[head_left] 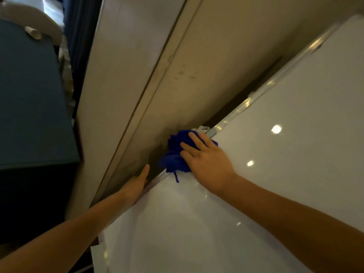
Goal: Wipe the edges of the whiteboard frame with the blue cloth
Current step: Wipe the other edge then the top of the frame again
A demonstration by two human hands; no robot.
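Right hand [206, 160], fingers spread flat, is pressing a crumpled blue cloth [175, 152] onto the glossy whiteboard's silver metal frame edge [246, 103]. Left hand [136, 184], open, is bracing that edge, grasping nothing.

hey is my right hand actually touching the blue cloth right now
Touching. The head view shows the right hand laid flat on the bunched blue cloth, fingers pressing it against the whiteboard frame.

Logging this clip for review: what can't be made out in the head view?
- Frame edge under the blue cloth: covered by the cloth and the right hand.
- Left hand: its fingers go behind the whiteboard edge, so its grip is hidden.
- Whiteboard's far corners: cut off by the picture's edges.
- Small white object on the blue table, top left: too blurred to identify.
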